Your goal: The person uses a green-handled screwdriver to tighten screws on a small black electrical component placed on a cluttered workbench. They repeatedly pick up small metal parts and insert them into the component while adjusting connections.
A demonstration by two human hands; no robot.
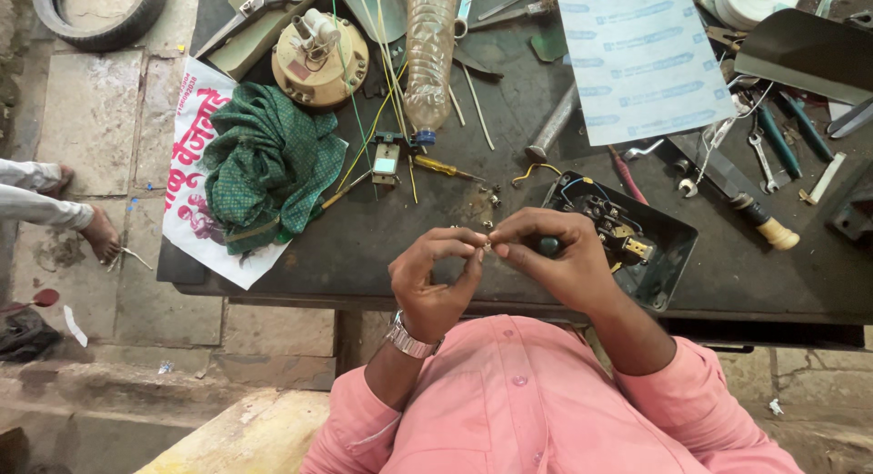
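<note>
My left hand [435,279] and my right hand [553,259] meet above the near edge of a dark workbench [382,247]. Between their fingertips they pinch a tiny metal part [487,245], too small to identify. A watch sits on my left wrist. Just right of my right hand lies an open black electrical box [668,256] with wires and a switch mechanism inside. A few small screws [494,199] lie on the bench just beyond my hands.
Scattered on the bench: a green cloth [264,160], a clear plastic bottle [427,51], a yellow-handled screwdriver [441,169], a round tan part [320,58], wrenches [762,160], a printed sheet [641,60]. Another person's feet [95,233] are at the left. A tyre [100,15] lies on the floor.
</note>
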